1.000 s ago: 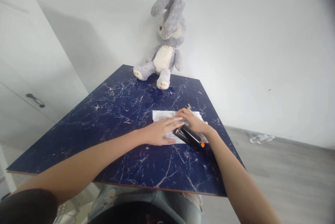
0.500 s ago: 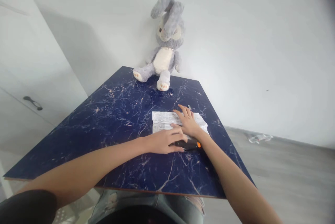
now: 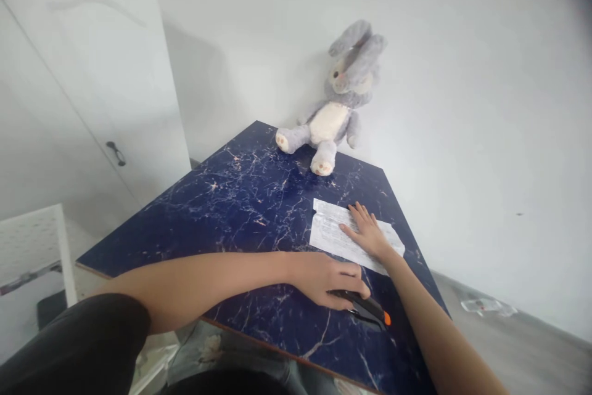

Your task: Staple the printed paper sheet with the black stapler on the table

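Observation:
My left hand [image 3: 330,281] is closed around the rear of a black stapler [image 3: 367,307] with an orange tip. It lies low over the tabletop in front of the paper, its tip pointing right and toward me. A creased white printed sheet [image 3: 330,232] rests on the dark blue marbled table [image 3: 222,210]. My right hand [image 3: 367,232] is spread flat on the sheet's right half, fingers apart and pointing away from me. Part of the sheet is hidden under that hand.
A grey and white plush rabbit [image 3: 330,121] sits at the table's back edge against the wall. On the left stands a white cabinet [image 3: 134,74] with a dark handle. A clear plastic wrapper [image 3: 488,307] lies on the floor at right.
My left hand has drawn the stapler off the sheet's near edge, toward me. My right hand stays on the sheet, now flatter. The view has swung left.

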